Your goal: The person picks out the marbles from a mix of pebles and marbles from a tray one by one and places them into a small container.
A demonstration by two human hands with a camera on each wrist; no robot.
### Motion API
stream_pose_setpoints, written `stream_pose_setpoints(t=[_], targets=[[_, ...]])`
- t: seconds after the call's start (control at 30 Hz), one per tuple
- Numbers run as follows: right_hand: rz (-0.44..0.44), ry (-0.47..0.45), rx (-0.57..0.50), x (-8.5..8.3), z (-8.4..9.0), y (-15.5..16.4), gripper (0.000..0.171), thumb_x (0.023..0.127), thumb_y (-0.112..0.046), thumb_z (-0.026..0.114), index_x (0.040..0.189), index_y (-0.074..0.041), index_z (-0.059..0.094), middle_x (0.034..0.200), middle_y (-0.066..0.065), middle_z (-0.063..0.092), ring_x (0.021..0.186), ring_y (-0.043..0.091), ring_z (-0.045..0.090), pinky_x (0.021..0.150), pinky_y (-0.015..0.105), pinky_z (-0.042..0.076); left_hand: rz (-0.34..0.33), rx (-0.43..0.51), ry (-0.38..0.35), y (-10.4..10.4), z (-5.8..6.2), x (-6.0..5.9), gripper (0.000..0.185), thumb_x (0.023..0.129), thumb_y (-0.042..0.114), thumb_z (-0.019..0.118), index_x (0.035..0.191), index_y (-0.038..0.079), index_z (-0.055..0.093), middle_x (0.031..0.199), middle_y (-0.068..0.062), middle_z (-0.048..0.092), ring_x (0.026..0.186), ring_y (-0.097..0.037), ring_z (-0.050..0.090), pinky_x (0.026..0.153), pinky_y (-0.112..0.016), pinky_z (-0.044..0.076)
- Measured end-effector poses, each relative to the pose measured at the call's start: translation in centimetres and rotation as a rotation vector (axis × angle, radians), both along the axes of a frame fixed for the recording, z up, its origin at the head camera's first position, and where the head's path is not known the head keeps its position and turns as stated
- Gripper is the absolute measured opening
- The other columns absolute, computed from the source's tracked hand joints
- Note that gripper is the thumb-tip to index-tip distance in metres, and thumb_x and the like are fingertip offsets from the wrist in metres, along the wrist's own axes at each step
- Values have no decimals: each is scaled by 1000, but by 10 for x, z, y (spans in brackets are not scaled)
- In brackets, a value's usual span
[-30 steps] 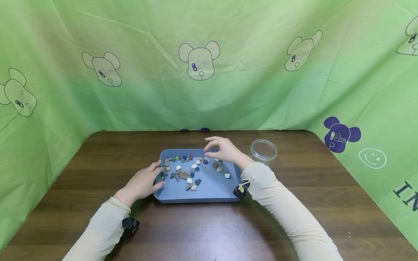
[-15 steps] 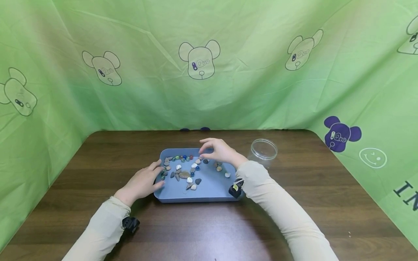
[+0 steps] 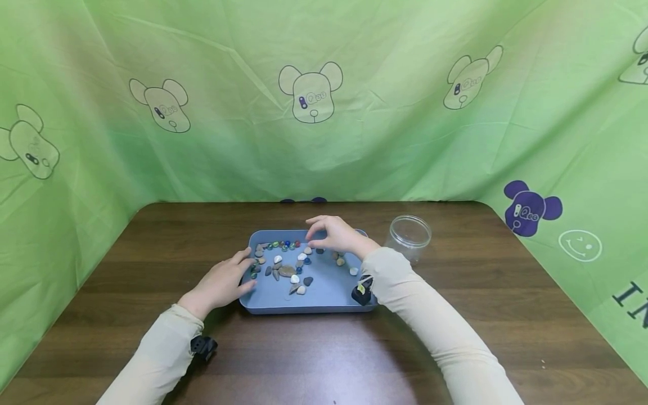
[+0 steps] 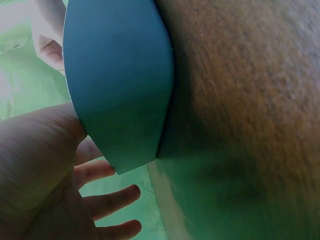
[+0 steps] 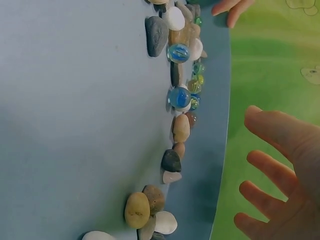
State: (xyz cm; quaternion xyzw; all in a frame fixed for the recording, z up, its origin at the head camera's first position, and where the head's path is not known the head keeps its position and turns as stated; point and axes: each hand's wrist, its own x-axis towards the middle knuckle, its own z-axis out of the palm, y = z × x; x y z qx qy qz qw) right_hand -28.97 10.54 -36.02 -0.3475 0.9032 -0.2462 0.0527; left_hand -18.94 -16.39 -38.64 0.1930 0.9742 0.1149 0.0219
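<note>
Cartoon animal heads point(image 3: 314, 93) marked with small lettering that begins with a Q, the rest too fine to read surely, dot a green cloth point(image 3: 395, 143) hung around a work table point(image 3: 152, 264). On its right side a purple head point(image 3: 529, 215) carries similar pale lettering above a winking smiley point(image 3: 580, 246), and dark capitals point(image 3: 628, 292), an I and what looks like an N, run off the edge. The table is dark brown wood-grain with rounded far corners, light glaring off its near part.

On it sits a blue tray point(image 3: 331, 295), where stones point(image 3: 287, 271) in grey, brown and white lie scattered with glass marbles point(image 5: 179, 97), several lined along the far wall. A person's right hand point(image 3: 336, 233) hovers over the tray's far side, its grip loose, thumb and fingers apart with nothing between them. The left hand point(image 3: 217, 286) rests at the left rim with fingers spread, its grip relaxed. A clear jar point(image 3: 407, 247) stands just beyond the tray's right end. Pale sleeves point(image 3: 435, 326) cover both arms, and a black device point(image 3: 203, 347) sits at the left wrist.
</note>
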Motion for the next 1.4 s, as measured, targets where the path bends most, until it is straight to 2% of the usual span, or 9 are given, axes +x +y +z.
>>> stream_pose_setpoints(t=[0.33,0.57,0.8,0.9,1.4], targets=[[82,-72,44,-1,-1,-5,10,84,-18,67,90,-12,72,143,16,45,135,34,39,110,49,34,2,4,-2,0,0,0,50,90,29,60,129,-2,52,147,-21,36,127,-39,47,102,-54,40],[122,-78,100,-1,-9,-6,9,82,-18,70,89,-12,72,146,15,42,141,40,25,115,54,21,3,0,-15,1,0,1,51,90,30,59,130,-2,52,147,-22,35,128,-39,45,103,-55,39],[124,-82,110,-2,-13,-7,9,79,-18,73,87,-14,72,150,15,34,143,43,16,113,64,9,5,6,-14,1,0,1,51,90,29,59,130,-2,52,148,-22,35,127,-39,46,103,-54,39],[120,-89,120,-2,-15,-8,11,77,-19,75,88,-15,73,152,15,32,143,43,12,113,65,6,-8,5,1,0,0,2,50,90,29,59,129,-2,52,147,-23,36,125,-40,47,101,-54,40],[102,-45,168,0,-18,-9,13,75,-18,77,87,-18,74,153,12,30,143,43,12,114,63,6,-10,10,19,0,0,2,47,90,27,59,126,-2,54,146,-22,38,122,-41,51,99,-53,43]])
